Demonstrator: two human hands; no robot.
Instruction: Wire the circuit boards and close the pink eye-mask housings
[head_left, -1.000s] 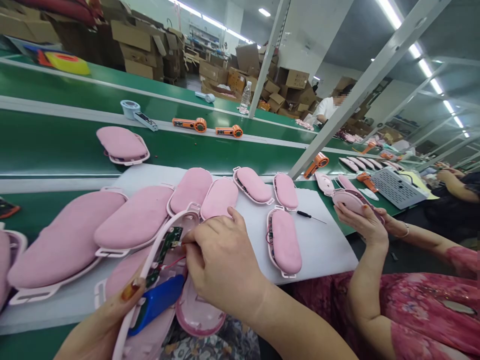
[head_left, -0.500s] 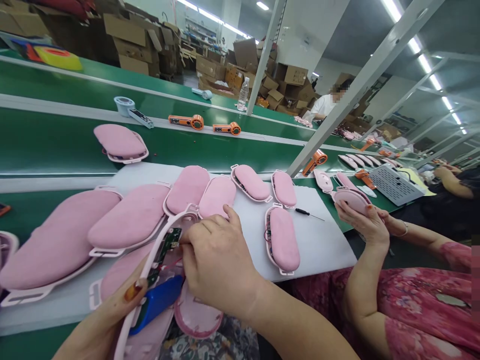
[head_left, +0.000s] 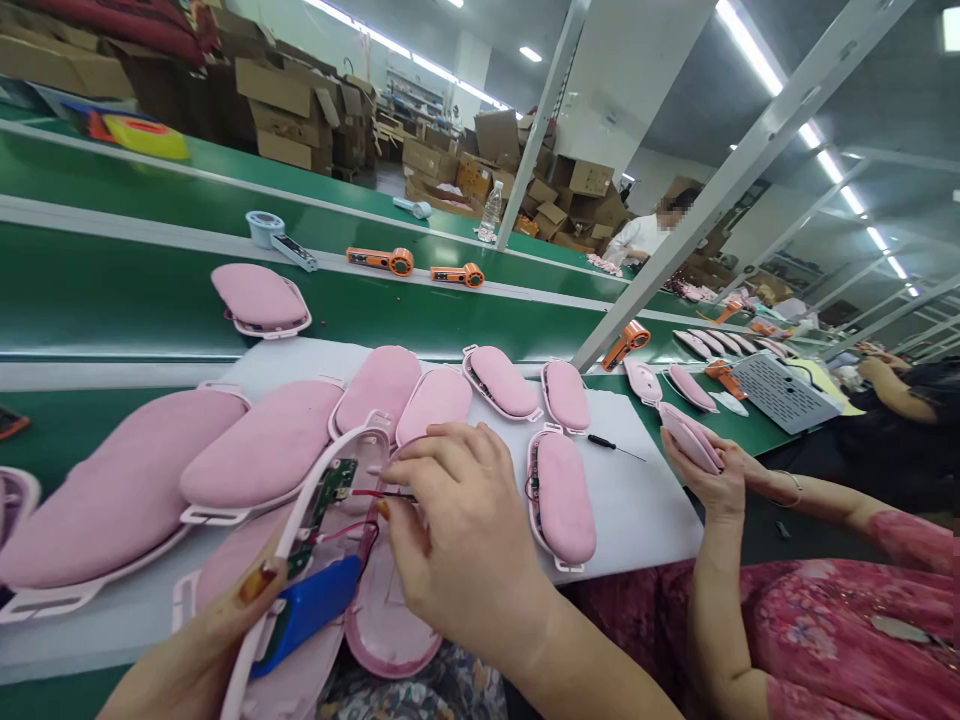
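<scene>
My left hand (head_left: pixel 225 610) grips the edge of a pink plastic shell (head_left: pixel 300 500), tilted up on its side at the lower left. Inside it sit a green circuit board (head_left: pixel 330 500) and a blue battery (head_left: pixel 311 610). My right hand (head_left: pixel 465 540) has its fingers curled over the upper part of a second pink shell half (head_left: pixel 394 630), the thumb on its inner side. Red and black wires (head_left: pixel 379 493) run from the board to beneath my right thumb. My right palm hides much of that second half.
Several pink padded cases (head_left: pixel 262 445) lie around on the white sheet (head_left: pixel 630 500). A black screwdriver (head_left: pixel 611 445) rests at its right. Orange handheld fans (head_left: pixel 380 261) stand along the green bench. At the right, a co-worker's hands (head_left: pixel 709 480) hold another pink case.
My right hand has moved from the circuit board rightward to the second shell half, uncovering the wires. The co-worker has turned the pink case in their hands. The view has shifted slightly.
</scene>
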